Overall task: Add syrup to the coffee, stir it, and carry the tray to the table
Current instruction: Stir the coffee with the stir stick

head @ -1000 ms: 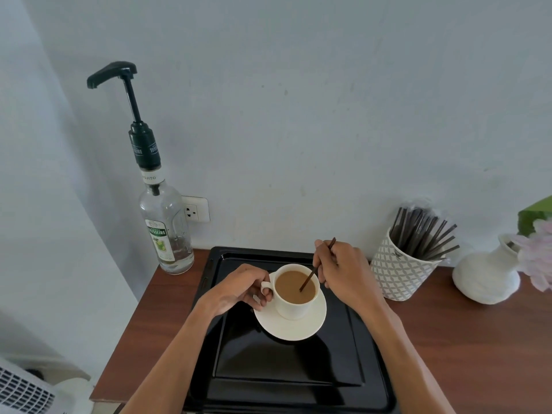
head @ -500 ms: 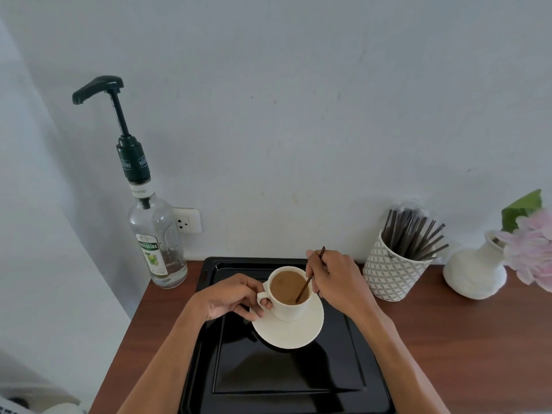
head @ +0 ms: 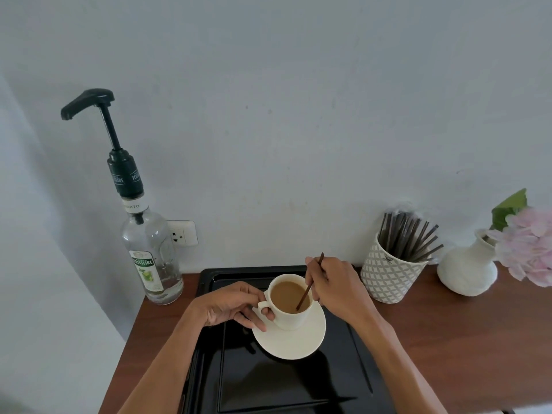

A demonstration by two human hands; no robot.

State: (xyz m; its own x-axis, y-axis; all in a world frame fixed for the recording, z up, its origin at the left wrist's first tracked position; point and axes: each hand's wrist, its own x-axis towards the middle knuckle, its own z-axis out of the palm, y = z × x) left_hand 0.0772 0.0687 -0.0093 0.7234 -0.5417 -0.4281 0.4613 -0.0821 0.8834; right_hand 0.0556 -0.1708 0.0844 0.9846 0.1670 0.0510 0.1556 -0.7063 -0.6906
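Stirrer [head: 309,286] tip shifted right in coffee [head: 289,296], right fingers [head: 312,271] still pinching it, left fingers [head: 263,312] gripping cup handle.

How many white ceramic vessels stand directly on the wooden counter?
2: the patterned stick holder right of the tray, and the vase further right. The cup stands on the tray instead.
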